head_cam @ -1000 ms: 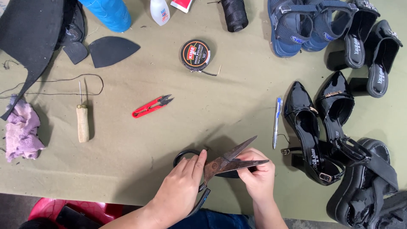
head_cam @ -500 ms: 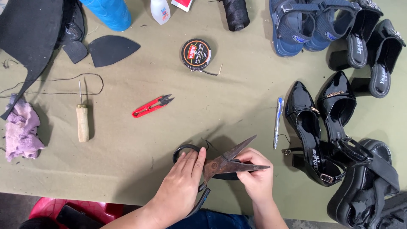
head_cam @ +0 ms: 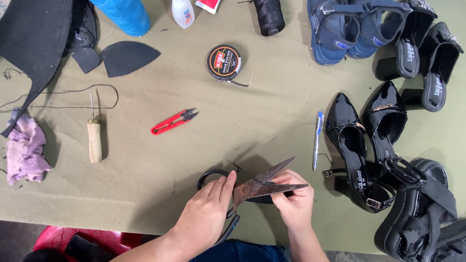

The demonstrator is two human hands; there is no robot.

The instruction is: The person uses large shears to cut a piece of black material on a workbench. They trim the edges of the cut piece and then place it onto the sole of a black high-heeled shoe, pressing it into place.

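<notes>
Scissors [head_cam: 262,184], rusty blades parted, sit low in the frame: left hand [head_cam: 206,216] clamped on the handles, right hand [head_cam: 293,204] pinching a dark piece [head_cam: 264,199] underneath.

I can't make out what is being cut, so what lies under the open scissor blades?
Under the scissors, a small dark piece pokes out, pinched by the right hand. Fingers and blades cover most of it, so its shape stays unclear.
</notes>
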